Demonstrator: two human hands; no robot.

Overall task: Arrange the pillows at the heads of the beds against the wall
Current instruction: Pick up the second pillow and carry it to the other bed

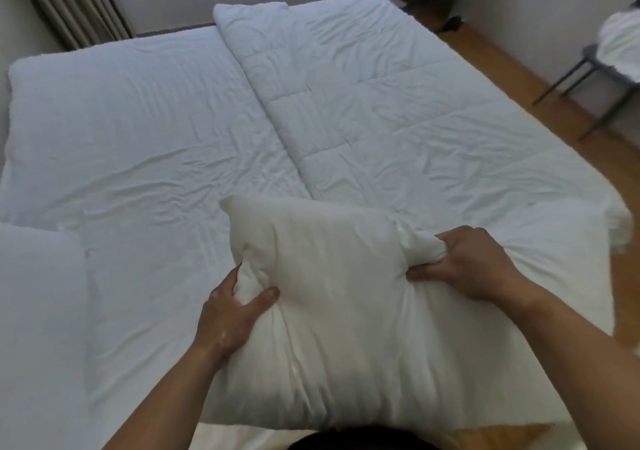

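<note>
The pillow (346, 311) hangs between both hands, above the near end of the bed (156, 137). The left hand (232, 314) is closed, pinching one side edge; the right hand (474, 262) fists bunched fabric opposite. It looks soft, light and floppy, so gripping opposite edges likely suits it best.

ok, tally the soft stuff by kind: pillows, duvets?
Pillows: 2, one held by left hand and right hand, one lying at left
Duvets: 2, left, right
Total: 4
</note>
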